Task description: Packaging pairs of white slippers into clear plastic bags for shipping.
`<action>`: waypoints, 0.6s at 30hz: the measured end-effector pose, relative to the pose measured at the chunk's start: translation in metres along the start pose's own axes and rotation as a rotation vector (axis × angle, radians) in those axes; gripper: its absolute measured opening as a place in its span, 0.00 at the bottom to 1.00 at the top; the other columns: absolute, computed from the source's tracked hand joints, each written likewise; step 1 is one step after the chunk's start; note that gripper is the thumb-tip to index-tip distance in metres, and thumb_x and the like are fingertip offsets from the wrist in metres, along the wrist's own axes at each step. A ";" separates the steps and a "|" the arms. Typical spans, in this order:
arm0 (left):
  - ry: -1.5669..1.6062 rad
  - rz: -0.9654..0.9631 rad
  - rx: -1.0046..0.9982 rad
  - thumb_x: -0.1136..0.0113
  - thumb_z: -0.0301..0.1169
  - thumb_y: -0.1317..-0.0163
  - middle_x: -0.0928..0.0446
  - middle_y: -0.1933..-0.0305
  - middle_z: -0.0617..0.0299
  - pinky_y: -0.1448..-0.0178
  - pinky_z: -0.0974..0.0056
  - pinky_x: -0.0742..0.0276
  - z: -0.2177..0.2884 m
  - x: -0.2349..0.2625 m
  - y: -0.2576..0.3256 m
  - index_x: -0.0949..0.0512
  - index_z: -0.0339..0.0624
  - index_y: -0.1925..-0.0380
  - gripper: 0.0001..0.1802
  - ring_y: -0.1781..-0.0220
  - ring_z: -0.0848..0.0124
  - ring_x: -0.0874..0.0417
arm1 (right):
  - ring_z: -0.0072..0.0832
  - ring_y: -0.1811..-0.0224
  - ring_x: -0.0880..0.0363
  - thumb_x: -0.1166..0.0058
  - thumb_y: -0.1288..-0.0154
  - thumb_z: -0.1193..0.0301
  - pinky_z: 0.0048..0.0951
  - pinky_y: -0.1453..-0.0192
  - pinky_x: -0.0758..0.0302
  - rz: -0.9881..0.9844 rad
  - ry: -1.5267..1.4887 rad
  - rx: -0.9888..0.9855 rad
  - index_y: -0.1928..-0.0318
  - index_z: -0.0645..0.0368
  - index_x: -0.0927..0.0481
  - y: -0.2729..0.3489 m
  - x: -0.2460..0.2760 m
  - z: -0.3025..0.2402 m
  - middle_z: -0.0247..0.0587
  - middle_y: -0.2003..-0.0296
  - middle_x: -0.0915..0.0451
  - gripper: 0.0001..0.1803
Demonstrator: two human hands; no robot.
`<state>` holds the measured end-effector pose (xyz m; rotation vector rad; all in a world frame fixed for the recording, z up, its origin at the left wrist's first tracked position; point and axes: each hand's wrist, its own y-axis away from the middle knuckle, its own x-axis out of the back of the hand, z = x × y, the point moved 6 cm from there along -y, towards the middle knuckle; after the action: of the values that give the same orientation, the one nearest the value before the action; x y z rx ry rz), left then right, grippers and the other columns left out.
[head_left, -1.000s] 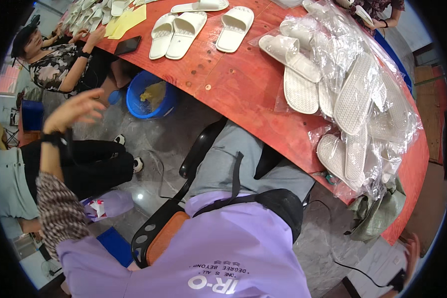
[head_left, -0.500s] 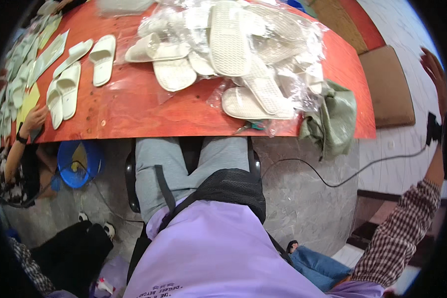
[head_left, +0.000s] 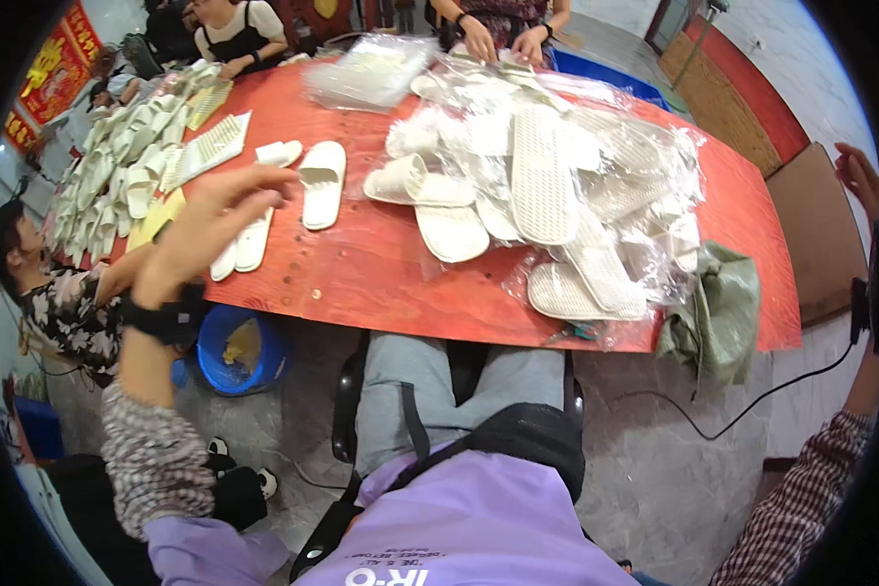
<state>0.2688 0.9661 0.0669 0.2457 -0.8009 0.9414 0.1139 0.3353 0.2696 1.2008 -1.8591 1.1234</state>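
Head view: we sit at a red table (head_left: 381, 273) with both arms raised. Our left hand (head_left: 210, 230) hovers above the near-left table edge, fingers loosely spread and slightly curled, nothing in it. Just beyond the fingertips lie loose white slippers (head_left: 320, 183), soles down, one partly hidden under the hand. Our right hand (head_left: 859, 176) is up at the far right rim of the picture, well apart from the table; it looks empty, but we cannot tell how far it is open. Right of the left hand, across the table middle, sits a heap of bagged slippers (head_left: 557, 186) in clear plastic. Judgement: to pick up a slipper cleanly, we lower the left hand onto a single one, pinch across its narrow waist, and lift straight up without nudging its neighbour. A blue basin (head_left: 234, 352) stands on the floor below the wrist.
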 end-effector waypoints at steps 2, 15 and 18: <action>0.053 0.045 0.068 0.49 0.27 0.32 0.19 0.56 0.59 0.52 0.69 0.25 -0.048 -0.022 -0.011 0.24 0.34 0.48 0.15 0.56 0.74 0.19 | 0.25 0.53 0.26 0.55 0.30 0.62 0.25 0.49 0.32 0.109 -0.115 0.016 0.45 0.58 0.24 0.002 -0.047 0.016 0.33 0.57 0.23 0.19; 0.674 0.541 0.461 0.31 0.39 0.46 0.34 0.36 0.44 0.32 0.60 0.36 -0.242 -0.250 -0.113 0.55 0.29 0.30 0.54 0.35 0.56 0.31 | 0.50 0.37 0.34 0.43 0.48 0.76 0.45 0.34 0.36 -0.360 -0.251 0.751 0.47 0.53 0.23 0.088 -0.469 -0.153 0.46 0.41 0.29 0.24; 0.681 0.651 0.527 0.28 0.40 0.50 0.46 0.29 0.37 0.29 0.60 0.39 -0.255 -0.257 -0.138 0.62 0.29 0.29 0.61 0.28 0.51 0.39 | 0.45 0.30 0.43 0.43 0.46 0.72 0.54 0.29 0.46 -0.349 -0.073 0.767 0.42 0.47 0.26 0.090 -0.509 -0.157 0.37 0.36 0.34 0.27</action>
<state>0.4225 0.8561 -0.2712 0.0962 0.0351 1.7256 0.2305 0.6852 -0.1253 1.9101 -1.1944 1.6547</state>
